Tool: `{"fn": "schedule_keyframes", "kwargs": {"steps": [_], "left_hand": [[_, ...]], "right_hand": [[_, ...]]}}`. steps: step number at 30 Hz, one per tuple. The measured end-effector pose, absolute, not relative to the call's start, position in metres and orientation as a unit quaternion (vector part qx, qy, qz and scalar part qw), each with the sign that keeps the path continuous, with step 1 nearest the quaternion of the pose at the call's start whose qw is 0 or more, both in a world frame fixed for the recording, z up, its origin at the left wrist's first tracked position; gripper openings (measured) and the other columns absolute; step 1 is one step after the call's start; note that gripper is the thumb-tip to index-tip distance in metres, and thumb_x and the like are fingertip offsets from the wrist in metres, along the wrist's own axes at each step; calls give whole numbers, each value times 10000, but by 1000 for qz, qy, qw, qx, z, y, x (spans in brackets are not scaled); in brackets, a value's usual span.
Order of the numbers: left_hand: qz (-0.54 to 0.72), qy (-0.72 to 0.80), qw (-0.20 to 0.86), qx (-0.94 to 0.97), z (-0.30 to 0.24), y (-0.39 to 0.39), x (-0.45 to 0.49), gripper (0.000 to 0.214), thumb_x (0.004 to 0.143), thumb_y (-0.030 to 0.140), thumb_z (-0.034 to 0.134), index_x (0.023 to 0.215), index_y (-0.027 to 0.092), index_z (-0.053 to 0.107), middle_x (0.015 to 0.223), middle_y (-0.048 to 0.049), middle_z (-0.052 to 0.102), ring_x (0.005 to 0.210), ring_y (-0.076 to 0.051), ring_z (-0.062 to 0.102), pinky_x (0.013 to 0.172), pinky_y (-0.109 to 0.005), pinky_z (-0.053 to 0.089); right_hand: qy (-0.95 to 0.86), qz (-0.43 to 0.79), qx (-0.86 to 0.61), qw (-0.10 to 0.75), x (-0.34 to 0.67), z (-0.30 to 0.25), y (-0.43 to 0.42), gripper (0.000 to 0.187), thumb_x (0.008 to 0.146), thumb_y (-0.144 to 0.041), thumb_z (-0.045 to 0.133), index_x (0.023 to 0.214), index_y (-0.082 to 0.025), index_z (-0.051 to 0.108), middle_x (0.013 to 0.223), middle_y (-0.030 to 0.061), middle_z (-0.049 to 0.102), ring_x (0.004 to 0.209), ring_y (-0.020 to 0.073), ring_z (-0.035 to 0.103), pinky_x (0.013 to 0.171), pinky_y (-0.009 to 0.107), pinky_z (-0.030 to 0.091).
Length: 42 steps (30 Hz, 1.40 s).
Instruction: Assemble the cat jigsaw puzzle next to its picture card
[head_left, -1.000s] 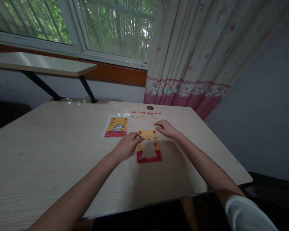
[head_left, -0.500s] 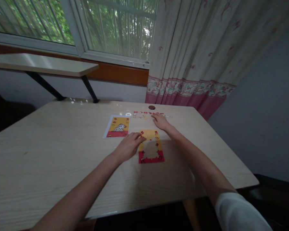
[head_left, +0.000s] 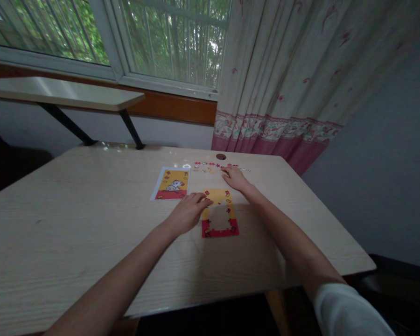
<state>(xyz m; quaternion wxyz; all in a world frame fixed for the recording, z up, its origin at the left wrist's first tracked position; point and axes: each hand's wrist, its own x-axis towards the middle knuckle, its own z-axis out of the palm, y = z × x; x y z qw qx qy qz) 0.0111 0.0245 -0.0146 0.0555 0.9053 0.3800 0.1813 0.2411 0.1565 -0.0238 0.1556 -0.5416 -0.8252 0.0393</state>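
A jigsaw puzzle [head_left: 234,226] lies before me, its yellow and red border joined around a bare gap in the middle. My left hand [head_left: 189,212] rests at its upper left edge, fingers stretched over the border and holding nothing I can see. Farther back, loose puzzle pieces [head_left: 203,167] are spread in rows, red ones along the back and white and yellow ones in front. At the right part of these rows is my right hand [head_left: 234,177], its fingers reaching down to the pieces with the thumb apart. Left of the puzzle lies a reference picture [head_left: 173,183] of a white cartoon animal.
The wooden table [head_left: 91,224] has a round cable hole [head_left: 220,157] near its back edge. A raised shelf [head_left: 66,93] on black legs stands at the back left. Behind are a barred window [head_left: 171,46] and a floral curtain [head_left: 273,84].
My right hand has shifted very slightly toward me and right, showing more of the red pieces by its fingertips. My left hand stays in place on the puzzle border.
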Motion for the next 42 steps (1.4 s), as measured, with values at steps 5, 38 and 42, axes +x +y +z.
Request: {"fn": "schedule_keyframes", "kwargs": {"steps": [5,38,42], "left_hand": [[178,381,59,905,-14,24,11,404,828,32,402,1169,181,558,1178,-125,539,1076,-246,498,879,-417,445],[175,378,47,908,-21,27,10,436,807,14,418,1182,197,542,1190,-114,533,1083,-243,493,885,-424,444],[183,380,50,905,-19,26,9,431,807,20,420,1173,206,549,1185,-106,539,1086,-241,498,886,-422,447]], "right_hand": [[-819,8,-553,151,239,-18,157,372,924,-337,420,1227,-187,574,1225,117,560,1135,251,462,984,398,328],[-807,20,-575,135,208,-11,139,350,912,-394,433,1191,-269,603,1253,82,544,1141,302,409,940,474,345],[-795,14,-586,153,200,-11,145,329,884,-430,486,1114,-262,651,1170,84,584,1106,300,422,924,460,349]]}}
